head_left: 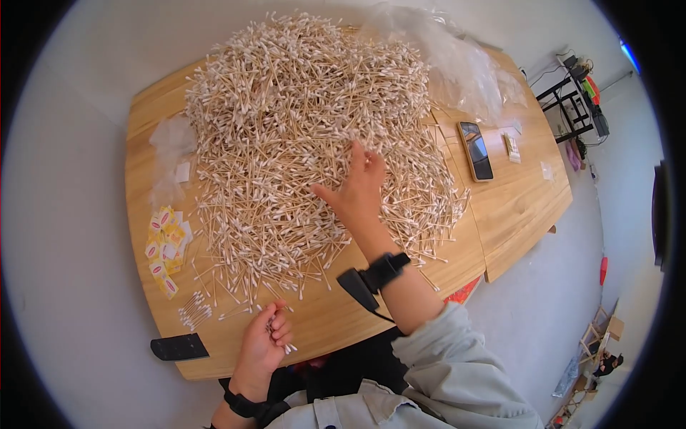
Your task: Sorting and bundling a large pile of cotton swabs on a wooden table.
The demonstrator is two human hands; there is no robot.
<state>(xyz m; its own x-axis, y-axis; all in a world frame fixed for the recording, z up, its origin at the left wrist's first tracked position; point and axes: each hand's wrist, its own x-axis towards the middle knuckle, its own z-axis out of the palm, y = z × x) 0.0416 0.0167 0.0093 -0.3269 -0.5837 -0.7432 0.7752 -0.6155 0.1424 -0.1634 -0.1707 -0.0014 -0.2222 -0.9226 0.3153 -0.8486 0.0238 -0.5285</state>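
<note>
A huge heap of cotton swabs [286,121] with white tips and wooden sticks spreads over the wooden table. My right hand [359,187] reaches over the middle of the heap, thumb and fingers apart, with nothing visible in it. At the table's near edge, my left hand [266,337] is closed around some cotton swabs, whose white tips poke out beside the fingers. A small bundle of cotton swabs [195,312] lies to the left of that hand, near scattered single ones.
Yellow and white printed cards [166,247] lie at the left, below a clear plastic bag [171,154]. A black strip [179,347] juts over the near left edge. More plastic bags [461,68], a smartphone [476,151] and a small packet [511,148] are on the right side of the table.
</note>
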